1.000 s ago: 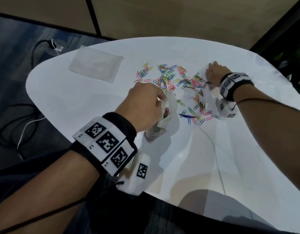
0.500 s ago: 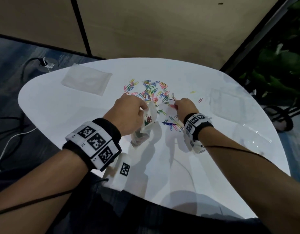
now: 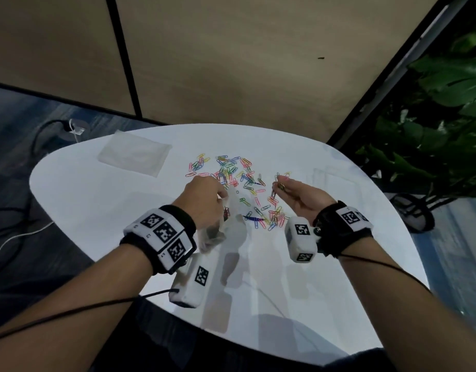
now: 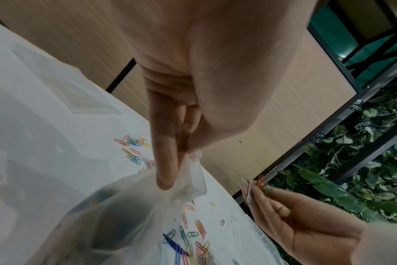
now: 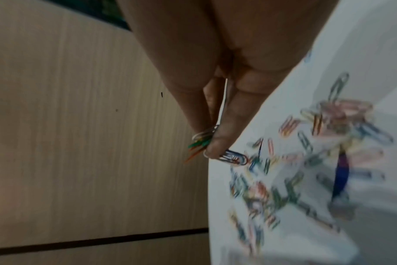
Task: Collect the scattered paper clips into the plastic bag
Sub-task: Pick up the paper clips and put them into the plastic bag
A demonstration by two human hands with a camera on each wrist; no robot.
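I pinch the mouth of the plastic bag (image 3: 218, 226) in my left hand (image 3: 204, 202) above the table's (image 3: 97, 210) near edge; it must be held wide and still. My right hand (image 3: 301, 196) pinches a small bunch of clips (image 5: 206, 143) in its fingertips, raised beside the bag; I should carry it over the mouth before loosening. Beyond, most paper clips (image 3: 231, 173) lie scattered toward the far edge; the bag seems barely filled.

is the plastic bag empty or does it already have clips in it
Not empty: the plastic bag, held by the left hand, shows dark and red clips through its film.
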